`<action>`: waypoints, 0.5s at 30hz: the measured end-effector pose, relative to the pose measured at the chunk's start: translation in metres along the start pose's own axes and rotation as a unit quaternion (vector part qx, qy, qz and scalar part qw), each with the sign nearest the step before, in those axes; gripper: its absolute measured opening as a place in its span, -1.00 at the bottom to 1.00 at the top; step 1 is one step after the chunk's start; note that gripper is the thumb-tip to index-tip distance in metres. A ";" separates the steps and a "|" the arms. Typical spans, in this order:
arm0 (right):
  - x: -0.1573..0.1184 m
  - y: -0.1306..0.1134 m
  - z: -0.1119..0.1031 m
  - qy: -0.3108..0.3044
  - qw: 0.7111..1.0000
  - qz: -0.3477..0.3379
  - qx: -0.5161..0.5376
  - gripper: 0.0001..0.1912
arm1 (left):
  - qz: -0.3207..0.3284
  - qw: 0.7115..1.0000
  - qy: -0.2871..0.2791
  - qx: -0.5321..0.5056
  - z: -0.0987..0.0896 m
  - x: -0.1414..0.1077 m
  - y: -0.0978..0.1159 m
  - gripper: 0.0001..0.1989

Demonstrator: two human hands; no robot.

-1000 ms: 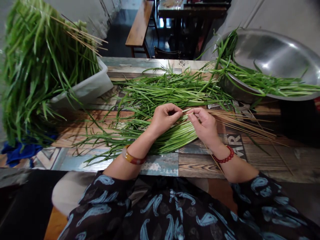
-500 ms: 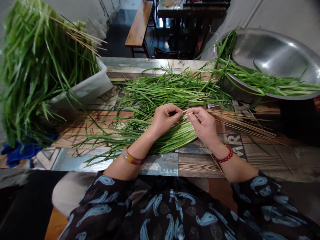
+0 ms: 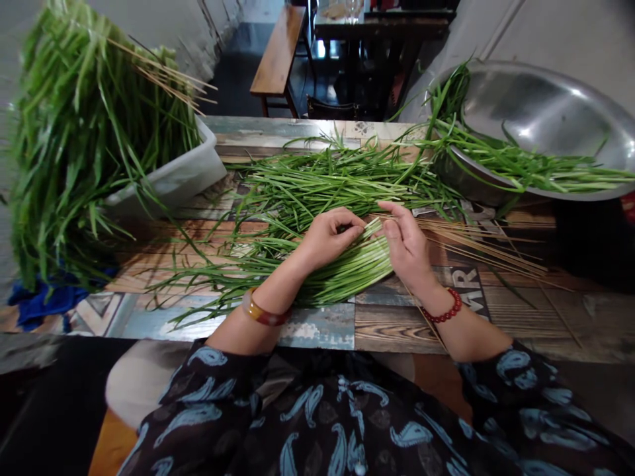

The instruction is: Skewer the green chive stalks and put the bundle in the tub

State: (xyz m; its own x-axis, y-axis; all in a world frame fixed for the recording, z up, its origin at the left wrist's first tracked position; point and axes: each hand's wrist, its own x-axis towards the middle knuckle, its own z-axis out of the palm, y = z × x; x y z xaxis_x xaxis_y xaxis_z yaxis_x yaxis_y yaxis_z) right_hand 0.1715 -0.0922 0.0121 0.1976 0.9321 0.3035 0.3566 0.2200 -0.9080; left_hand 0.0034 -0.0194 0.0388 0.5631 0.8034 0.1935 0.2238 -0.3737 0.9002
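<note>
My left hand (image 3: 333, 233) pinches pale garlic chive stalks between thumb and forefinger, close to their cut ends. A row of garlic chives (image 3: 360, 270) lies below it, leaves trailing left and white-green ends pointing right. My right hand (image 3: 407, 250) stands at those ends with fingers stretched upward and the thumb apart, its palm side against the stalk tips. A thin stick slants under the right wrist, mostly hidden. Just right of that hand, several bamboo skewers (image 3: 489, 250) lie fanned out on the table. Loose garlic chives (image 3: 327, 178) are heaped behind both hands.
At left a white plastic tub (image 3: 171, 182) holds a tall stack of skewered chives (image 3: 89, 152). A steel basin (image 3: 536, 112) with more chives stands at back right. A blue cloth (image 3: 47, 301) lies at the left edge. Beyond the table is a wooden bench (image 3: 278, 53).
My right fingers have parted from their pinch and stretched upward, beside the stalk ends. The left hand has shifted very slightly right and keeps its pinch.
</note>
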 end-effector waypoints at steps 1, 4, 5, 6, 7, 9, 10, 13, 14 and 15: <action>0.000 -0.003 -0.001 -0.002 1.000 -0.004 -0.009 -0.61 | -0.011 1.000 -0.005 -0.008 -0.001 0.000 0.000 -0.83; 0.001 -0.009 -0.004 -0.012 1.000 -0.007 -0.023 -0.59 | -0.039 0.999 -0.019 -0.022 -0.002 -0.001 0.002 -0.78; 0.001 -0.009 -0.004 -0.016 1.000 -0.006 -0.024 -0.60 | -0.046 0.998 -0.023 -0.024 -0.002 -0.001 0.003 -0.77; 0.002 -0.009 -0.004 -0.017 1.000 -0.005 -0.024 -0.61 | -0.052 0.998 -0.025 -0.027 -0.001 -0.001 0.003 -0.78; 0.002 -0.007 -0.004 -0.018 1.000 -0.004 -0.023 -0.63 | -0.059 0.998 -0.023 -0.029 0.000 -0.001 0.004 -0.79; 0.003 -0.003 -0.002 -0.020 1.000 -0.004 -0.016 -0.67 | -0.071 0.997 -0.012 -0.033 0.002 -0.001 0.004 -0.82; 0.003 -0.001 -0.001 -0.021 1.000 -0.003 -0.013 -0.69 | -0.074 0.997 -0.004 -0.033 0.003 -0.001 0.004 -0.84; 0.004 0.006 0.002 -0.011 1.000 0.001 -0.013 -0.75 | -0.074 0.997 0.014 -0.026 0.005 -0.001 0.005 -0.87; 0.004 0.007 0.003 -0.005 1.000 0.002 -0.014 -0.77 | -0.072 0.997 0.016 -0.021 0.006 -0.001 0.005 -0.87; 0.004 0.008 0.003 0.001 1.000 0.002 -0.015 -0.79 | -0.070 0.997 0.017 -0.017 0.005 -0.001 0.005 -0.87</action>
State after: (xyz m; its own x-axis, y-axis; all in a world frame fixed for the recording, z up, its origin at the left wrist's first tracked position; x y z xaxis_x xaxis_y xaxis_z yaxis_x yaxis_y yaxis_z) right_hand 0.1721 -0.0856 0.0052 0.2000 0.9325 0.3008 0.3823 0.2085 -0.9002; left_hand 0.0082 -0.0248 0.0411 0.5000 0.8625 0.0773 0.2709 -0.2406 0.9321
